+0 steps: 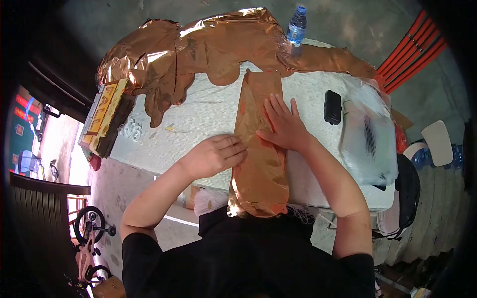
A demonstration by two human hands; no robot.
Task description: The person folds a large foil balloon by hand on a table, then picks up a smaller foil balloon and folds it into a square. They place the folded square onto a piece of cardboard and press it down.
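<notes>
A long strip of shiny copper-coloured foil (261, 174) lies lengthwise on the white table (208, 111), its rounded near end at the table's front edge. My right hand (285, 124) rests flat on the strip's upper half, fingers spread. At the strip's left edge is my left hand (221, 155), fingers curled and pressed together; what they pinch, if anything, is too small to make out. Behind both hands, a large crumpled heap of the same foil (218, 44) runs along the far side of the table.
A water bottle (297, 27) stands at the back. To the right are a black case (332, 107) and clear plastic bags (367, 144). On the left sit a yellow-labelled box (104, 111) and a white tangle of string (131, 130).
</notes>
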